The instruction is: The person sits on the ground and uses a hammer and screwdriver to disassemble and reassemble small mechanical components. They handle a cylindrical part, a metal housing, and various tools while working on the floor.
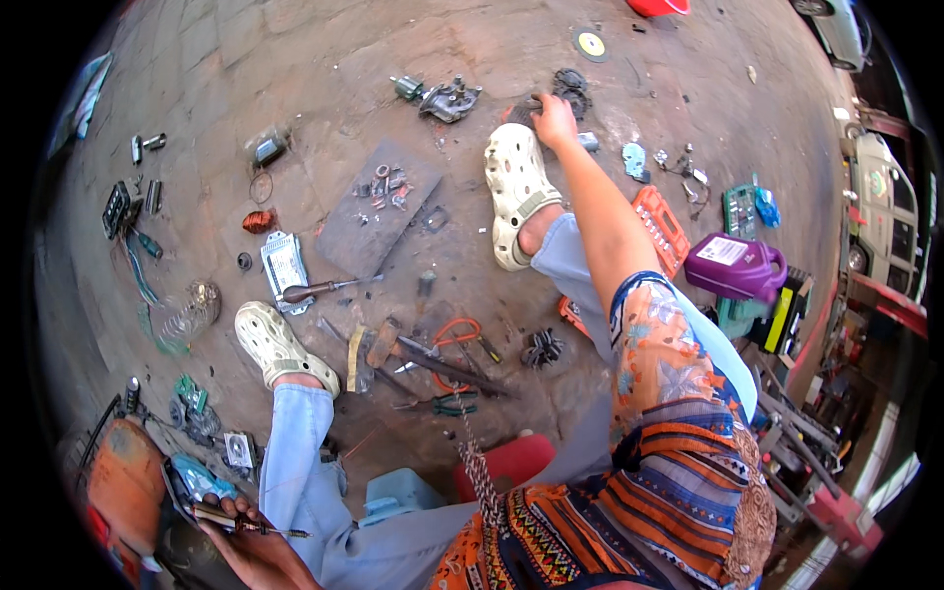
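At the lower left, my left hand [258, 546] is closed round a slim rod-shaped metal piece [264, 529] with a pale, thicker end and a dark coiled tip. My right hand [557, 122] reaches down to the ground just beyond my right clog [516, 182]. Its fingers are bent at a dark brownish part [520, 115]; whether they grip it is hard to make out. Right beside that hand lie black round parts [570, 88] and a small grey cylinder [588, 142]. A motor housing with a green cylinder [448, 99] sits a little to the left.
A dark flat plate [354, 221] carries small metal parts. Between my feet lie a screwdriver [320, 289], a hammer [388, 339] and pliers [442, 404]. To the right are an orange socket case [661, 231] and a purple jug [736, 265]. Parked vehicles stand beyond.
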The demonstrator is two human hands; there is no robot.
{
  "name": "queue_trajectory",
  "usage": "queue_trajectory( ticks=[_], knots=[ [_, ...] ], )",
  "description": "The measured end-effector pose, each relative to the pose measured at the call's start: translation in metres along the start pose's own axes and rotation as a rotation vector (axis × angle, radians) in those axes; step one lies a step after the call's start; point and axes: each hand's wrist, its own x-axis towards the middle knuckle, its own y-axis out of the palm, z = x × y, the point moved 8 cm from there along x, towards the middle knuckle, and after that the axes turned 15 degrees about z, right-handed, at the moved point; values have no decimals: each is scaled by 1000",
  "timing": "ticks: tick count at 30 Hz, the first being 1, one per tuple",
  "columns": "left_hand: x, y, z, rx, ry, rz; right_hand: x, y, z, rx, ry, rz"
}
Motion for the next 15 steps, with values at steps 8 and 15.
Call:
queue_trajectory(
  ticks=[8,15],
  knots=[
    [-16,-12,10,-33,-17,-188,-14,-28,21,-245,191,-175],
    [-10,12,8,-152,50,149,-66,-106,136,163,-205,-117]
  ],
)
